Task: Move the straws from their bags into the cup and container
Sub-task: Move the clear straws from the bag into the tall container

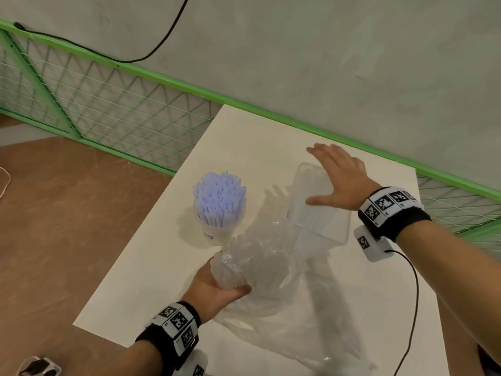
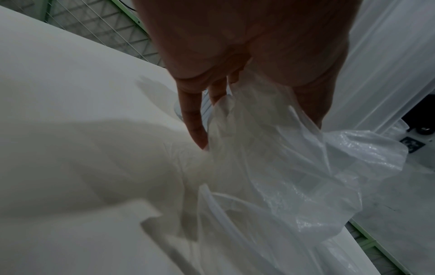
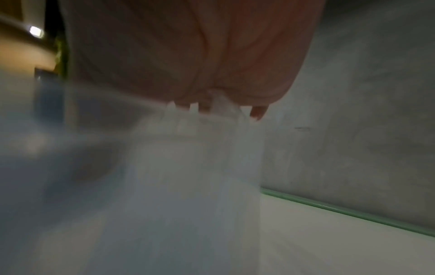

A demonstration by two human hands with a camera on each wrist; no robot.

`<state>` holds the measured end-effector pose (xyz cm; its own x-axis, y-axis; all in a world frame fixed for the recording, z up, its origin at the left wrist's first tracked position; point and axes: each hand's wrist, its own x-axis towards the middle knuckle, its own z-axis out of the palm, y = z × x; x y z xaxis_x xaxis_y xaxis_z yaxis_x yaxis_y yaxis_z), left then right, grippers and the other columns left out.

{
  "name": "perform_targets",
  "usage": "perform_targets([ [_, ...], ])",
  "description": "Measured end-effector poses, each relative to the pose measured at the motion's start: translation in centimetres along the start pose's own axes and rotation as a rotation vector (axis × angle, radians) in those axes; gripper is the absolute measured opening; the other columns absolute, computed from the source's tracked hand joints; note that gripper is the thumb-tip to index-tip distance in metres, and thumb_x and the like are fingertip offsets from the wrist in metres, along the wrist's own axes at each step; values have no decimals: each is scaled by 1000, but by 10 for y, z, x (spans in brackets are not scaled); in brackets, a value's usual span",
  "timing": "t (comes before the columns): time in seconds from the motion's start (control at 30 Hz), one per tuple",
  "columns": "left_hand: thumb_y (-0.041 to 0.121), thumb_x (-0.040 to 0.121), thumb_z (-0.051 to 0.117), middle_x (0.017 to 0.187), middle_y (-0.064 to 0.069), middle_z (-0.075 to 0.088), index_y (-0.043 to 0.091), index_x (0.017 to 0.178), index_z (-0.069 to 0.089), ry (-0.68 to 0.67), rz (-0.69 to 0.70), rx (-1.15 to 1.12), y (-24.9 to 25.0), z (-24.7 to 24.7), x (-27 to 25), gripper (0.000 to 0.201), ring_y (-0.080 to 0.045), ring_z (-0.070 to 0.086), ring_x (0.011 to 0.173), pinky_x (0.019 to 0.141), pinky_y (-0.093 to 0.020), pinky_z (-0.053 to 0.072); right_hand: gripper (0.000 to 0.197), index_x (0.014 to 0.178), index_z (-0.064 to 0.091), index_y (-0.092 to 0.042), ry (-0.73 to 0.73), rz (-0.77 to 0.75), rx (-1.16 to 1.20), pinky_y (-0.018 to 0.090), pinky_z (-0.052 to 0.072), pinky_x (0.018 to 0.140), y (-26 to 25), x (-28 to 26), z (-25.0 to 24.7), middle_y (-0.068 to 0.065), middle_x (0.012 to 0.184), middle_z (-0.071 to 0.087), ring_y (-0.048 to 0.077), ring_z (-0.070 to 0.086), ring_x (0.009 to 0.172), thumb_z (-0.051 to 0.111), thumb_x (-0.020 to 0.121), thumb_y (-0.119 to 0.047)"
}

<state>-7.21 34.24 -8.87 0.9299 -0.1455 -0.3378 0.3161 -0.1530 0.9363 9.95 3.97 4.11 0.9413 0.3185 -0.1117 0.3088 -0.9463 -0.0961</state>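
One cup point(image 1: 220, 229) on the white table point(image 1: 244, 131), packed upright with pale blue straws point(image 1: 219, 196), too many and too blurred to count. One clear rectangular container point(image 1: 320, 210) just right of the cup, tilted, contents hard to make out through the plastic. One bundle of clear straws point(image 1: 252, 259) in a clear bag point(image 1: 284, 321), count not readable. Bag trailing down toward the near table edge, possibly a second bag layered in it, cannot tell. Two hands: left hand point(image 1: 214, 289) below the cup, fingers point(image 2: 193, 119) and thumb curled round the bagged clear straws, gripping them. Right hand point(image 1: 339, 177) spread flat over the container, fingers straight and released, holding nothing. Right wrist view smeared by blur, only palm and pale plastic discernible. One black cable point(image 1: 406, 308) cut off at the lower edge.
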Motion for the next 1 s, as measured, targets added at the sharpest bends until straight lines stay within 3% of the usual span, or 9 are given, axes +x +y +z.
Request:
perform_targets([
  [0.1, 20, 64, 92, 106, 11, 73, 25, 115, 62, -9, 9, 7, -1, -1, 0, 59, -2, 68, 100, 87, -18, 50, 63, 143, 40, -30, 187, -91, 262, 50, 38, 104, -22, -24, -23, -3, 140, 47, 19, 43, 126, 68, 86, -34],
  [0.17, 18, 65, 91, 106, 12, 73, 25, 115, 62, -4, 14, 3, -2, -1, 0, 59, -2, 68, 99, 84, -14, 50, 48, 131, 55, -25, 162, -180, 371, 36, 47, 93, -42, -47, -28, -6, 123, 61, 8, 55, 105, 69, 86, -20],
  [0.27, 20, 64, 92, 106, 14, 73, 26, 115, 62, -8, 10, 1, -4, -1, -1, 59, -1, 67, 99, 85, -16, 50, 57, 141, 47, -26, -33, -249, 296, 23, 40, 98, -71, -78, -17, -8, 137, 54, 7, 50, 114, 68, 88, -28],
  [0.37, 25, 63, 92, 105, 15, 72, 27, 114, 62, -15, 11, 10, -5, -2, -3, 59, -1, 67, 99, 90, -23, 51, 71, 150, 33, -21, -63, -285, 156, 25, 31, 104, -84, -90, 5, -3, 148, 45, 20, 41, 123, 66, 88, -32],
  [0.53, 24, 64, 92, 107, 10, 74, 24, 115, 64, -31, 38, -5, -4, -3, -5, 59, -6, 68, 101, 95, -33, 52, 66, 144, 44, -17, 26, -314, 167, 36, 45, 98, -95, -100, 23, 0, 133, 59, 23, 50, 116, 72, 87, -31],
  [0.63, 34, 61, 93, 109, 8, 73, 26, 116, 64, -44, 43, 18, -8, -6, -3, 63, -10, 68, 104, 98, -41, 52, 54, 137, 50, -21, 42, -266, 310, 26, 42, 99, -96, -106, 29, -4, 129, 59, 13, 52, 117, 70, 88, -33],
  [0.77, 43, 59, 93, 111, 7, 73, 25, 118, 64, -47, 59, 45, -8, -6, -2, 68, -13, 68, 106, 97, -46, 52, 36, 120, 60, -23, 133, -207, 474, 16, 43, 89, -96, -113, 40, -13, 113, 63, -1, 54, 99, 72, 87, -31],
  [0.87, 41, 61, 93, 111, 6, 73, 24, 118, 64, -52, 57, 45, -8, -6, -1, 67, -14, 68, 106, 97, -47, 52, 27, 109, 60, -27, 190, -124, 561, 9, 39, 82, -99, -116, 49, -26, 102, 59, -5, 54, 94, 73, 86, -32],
  [1.0, 38, 61, 93, 110, 8, 73, 26, 118, 63, -50, 41, 30, -6, -5, -2, 65, -12, 68, 105, 97, -46, 52, 23, 103, 59, -26, 258, -54, 619, 10, 38, 80, -107, -117, 58, -22, 93, 58, 2, 53, 91, 73, 85, -24],
])
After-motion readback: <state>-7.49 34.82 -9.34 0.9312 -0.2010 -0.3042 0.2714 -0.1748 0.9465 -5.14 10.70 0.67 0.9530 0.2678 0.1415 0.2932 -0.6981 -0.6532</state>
